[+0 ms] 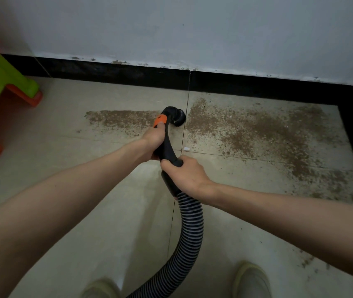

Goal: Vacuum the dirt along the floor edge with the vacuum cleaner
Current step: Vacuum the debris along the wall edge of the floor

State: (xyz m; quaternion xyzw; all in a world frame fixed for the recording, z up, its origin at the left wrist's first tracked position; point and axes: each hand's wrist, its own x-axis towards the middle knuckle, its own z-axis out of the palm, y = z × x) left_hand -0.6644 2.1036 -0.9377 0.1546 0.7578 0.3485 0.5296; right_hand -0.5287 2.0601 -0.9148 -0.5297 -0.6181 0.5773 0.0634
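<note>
The person holds the vacuum cleaner's black handle (167,145) with both hands in the middle of the frame: the left hand (153,139) grips it higher up, fingers curled round it and the thumb pressed against the orange collar (160,121), while the right hand (185,173) is wrapped round the lower end, just above where the ribbed hose (189,233) begins and curves down to the bottom of the frame between two shoes. The nozzle (176,117) bends over at the top of the handle and points down at the tiled floor (106,201), near the black skirting board (128,73) but not against it. What the coming move turns on is where the dirt (268,130) lies from that nozzle: a narrow band runs off to its left, toward the centre-left of the frame, and a much wider, denser spread starts just to its right and reaches to the corner at the right edge, thinning toward the lower right. The long axis of both patches runs side to side, roughly parallel to the skirting. The left hand is nearer the nozzle and seems best placed to steer it; a sideways sweep looks called for, probably rightward, where most dirt remains. A green and orange plastic stool (1,82) stands at the upper left, well apart.
</note>
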